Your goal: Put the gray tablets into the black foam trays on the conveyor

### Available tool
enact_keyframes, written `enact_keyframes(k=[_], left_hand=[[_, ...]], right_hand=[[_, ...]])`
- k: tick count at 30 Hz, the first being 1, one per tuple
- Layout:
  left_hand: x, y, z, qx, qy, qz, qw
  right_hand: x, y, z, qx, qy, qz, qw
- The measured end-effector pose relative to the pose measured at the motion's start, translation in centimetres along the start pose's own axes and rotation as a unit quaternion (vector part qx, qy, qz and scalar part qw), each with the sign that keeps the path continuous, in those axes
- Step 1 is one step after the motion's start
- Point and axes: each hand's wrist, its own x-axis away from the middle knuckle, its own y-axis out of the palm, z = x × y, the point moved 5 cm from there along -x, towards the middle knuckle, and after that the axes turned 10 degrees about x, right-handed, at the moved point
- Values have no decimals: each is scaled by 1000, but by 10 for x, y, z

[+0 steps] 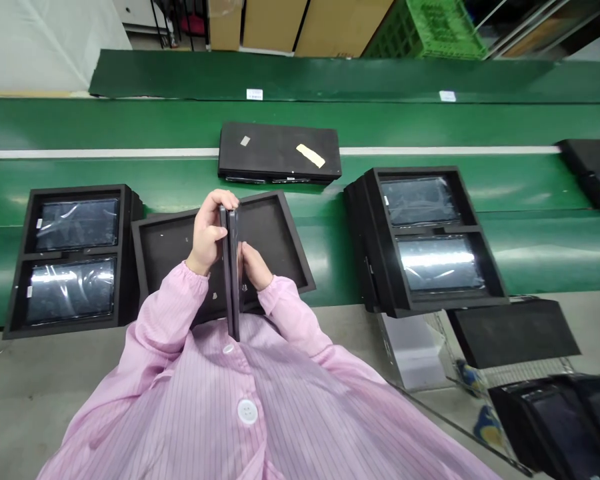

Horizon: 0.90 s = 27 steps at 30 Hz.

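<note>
Two thin dark flat screen panels (233,280) stand on edge, side by side, close to my chest. My left hand (209,230) is wrapped round their far upper end, fingers over the top and thumb on the left face. On the opposite side, my right hand (255,265) presses against the right panel's face, its fingers partly hidden behind the panels. Beneath both hands lies a black foam tray (267,233), tilted slightly on the bench, with small light scraps in it.
Left and right are stacks of black trays, each top tray holding two film-covered screens (77,223) (420,201). A black foam block (275,150) with tape bits sits on the green conveyor (520,180). At lower right, a wire rack carries dark trays (515,333).
</note>
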Motion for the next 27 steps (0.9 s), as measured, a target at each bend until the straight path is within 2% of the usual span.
enact_keyframes(k=[2,3,5,6,7,9,11,14,17,20,23,27], left_hand=[[10,-13,1,10,-39,61,997],[20,-21,0,19,-80,97,992],[50,-39,-6,42,-208,152,965],[68,-47,-11,43,-281,163,945],[86,-53,-16,48,-353,150,922],[116,-64,-21,21,-429,112,896],[132,-73,-25,-29,-443,87,892],[139,-79,-28,-71,-427,100,896],[138,-77,-29,-47,-413,121,901],[138,-71,-30,-18,-400,145,905],[139,-63,-29,-25,-400,148,904],[136,-54,-28,-45,-403,129,905]], right_hand=[[1,3,7,5,27,0,1000],[2,0,7,7,33,20,999],[3,-13,0,21,41,73,996],[3,-21,-4,30,43,98,994],[4,-29,-9,42,42,121,991],[5,-42,-20,80,33,150,985],[7,-49,-28,111,10,159,981],[13,-51,-35,80,-25,159,984],[18,-53,-36,44,-31,164,985],[21,-60,-42,82,-41,203,975],[24,-69,-57,155,-104,280,942],[40,-65,-79,255,-215,360,871]])
